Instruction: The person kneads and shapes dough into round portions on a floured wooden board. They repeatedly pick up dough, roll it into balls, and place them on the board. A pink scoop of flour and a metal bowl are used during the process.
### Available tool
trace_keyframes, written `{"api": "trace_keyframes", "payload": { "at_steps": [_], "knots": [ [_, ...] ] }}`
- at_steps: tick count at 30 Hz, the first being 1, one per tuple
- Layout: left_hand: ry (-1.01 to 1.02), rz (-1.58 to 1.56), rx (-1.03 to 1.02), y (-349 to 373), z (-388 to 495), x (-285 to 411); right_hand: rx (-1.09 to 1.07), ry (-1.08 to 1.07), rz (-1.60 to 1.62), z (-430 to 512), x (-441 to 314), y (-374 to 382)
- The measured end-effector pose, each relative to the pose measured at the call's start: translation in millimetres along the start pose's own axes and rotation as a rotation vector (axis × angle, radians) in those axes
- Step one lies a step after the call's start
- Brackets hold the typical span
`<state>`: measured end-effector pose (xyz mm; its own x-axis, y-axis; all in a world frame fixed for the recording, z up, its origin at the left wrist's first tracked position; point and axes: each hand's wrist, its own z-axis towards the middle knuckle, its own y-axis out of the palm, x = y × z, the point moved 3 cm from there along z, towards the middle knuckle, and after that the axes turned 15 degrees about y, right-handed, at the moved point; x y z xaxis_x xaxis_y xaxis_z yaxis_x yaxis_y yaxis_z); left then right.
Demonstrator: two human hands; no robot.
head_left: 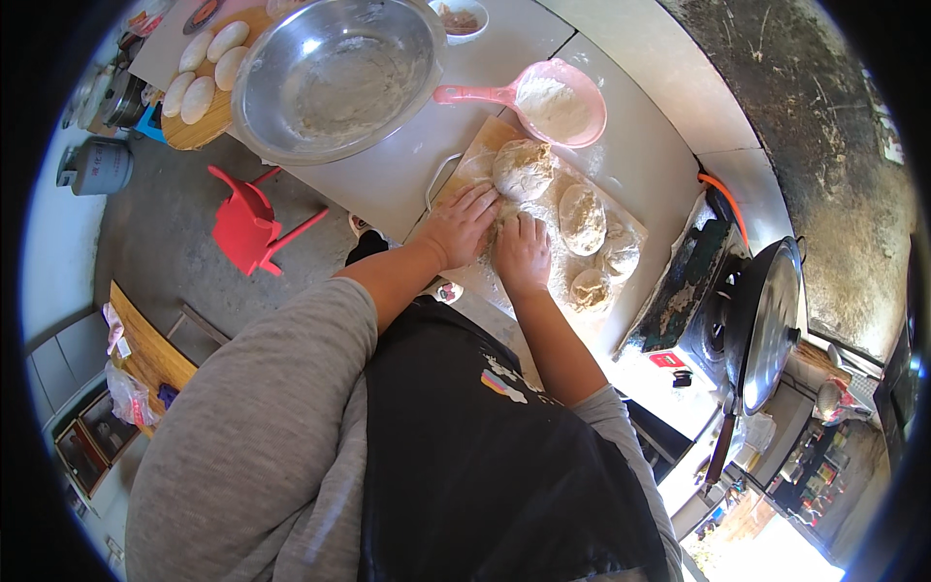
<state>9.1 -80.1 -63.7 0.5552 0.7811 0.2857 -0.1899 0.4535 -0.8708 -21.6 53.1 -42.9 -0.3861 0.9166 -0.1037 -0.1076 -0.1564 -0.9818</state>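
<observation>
My left hand (463, 225) lies palm down on a floured wooden board (476, 156), its fingertips beside a large floured lump of dough (522, 170). Close to it, my right hand (524, 252) presses down with the fingers bent. What lies under the two palms is hidden, so I cannot tell whether either holds dough. To the right of my right hand sit an oval dough piece (582, 220), a rough dough piece (618, 252) and a small dough piece (590, 289). Loose flour covers much of the board, which has a metal handle (438, 178) on its left edge.
Beyond the board are a pink plastic ladle of flour (556, 103), a large steel basin (349, 80) and a white bowl (462, 18). Several white dough rolls (196, 100) rest at the far left. A lidded pan (771, 327) stands on a stove at right; a red chair (247, 222) is at left.
</observation>
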Motion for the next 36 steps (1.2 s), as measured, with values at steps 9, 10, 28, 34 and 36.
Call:
{"api": "trace_keyframes", "payload": {
  "at_steps": [9, 10, 28, 34, 36],
  "knots": [
    [-0.010, 0.008, -0.107, -2.1, 0.0, 3.1, -0.093, 0.159, 0.139, 41.2, 11.9, 8.5],
    [-0.011, 0.016, -0.090, -2.1, 0.2, 3.5, -0.066, 0.172, 0.181, 42.9, 13.1, 6.7],
    [0.030, 0.003, -0.006, 1.9, 0.6, -1.0, -0.091, -0.039, 0.086, -12.6, 7.4, -32.8],
    [0.014, -0.002, 0.004, 3.4, 0.1, -2.4, 0.008, -0.221, 0.116, -13.6, 3.1, -13.3],
    [0.008, -0.005, -0.036, 1.4, 0.2, -0.1, -0.072, -0.172, 0.108, -6.1, 2.9, -8.7]
  ]
}}
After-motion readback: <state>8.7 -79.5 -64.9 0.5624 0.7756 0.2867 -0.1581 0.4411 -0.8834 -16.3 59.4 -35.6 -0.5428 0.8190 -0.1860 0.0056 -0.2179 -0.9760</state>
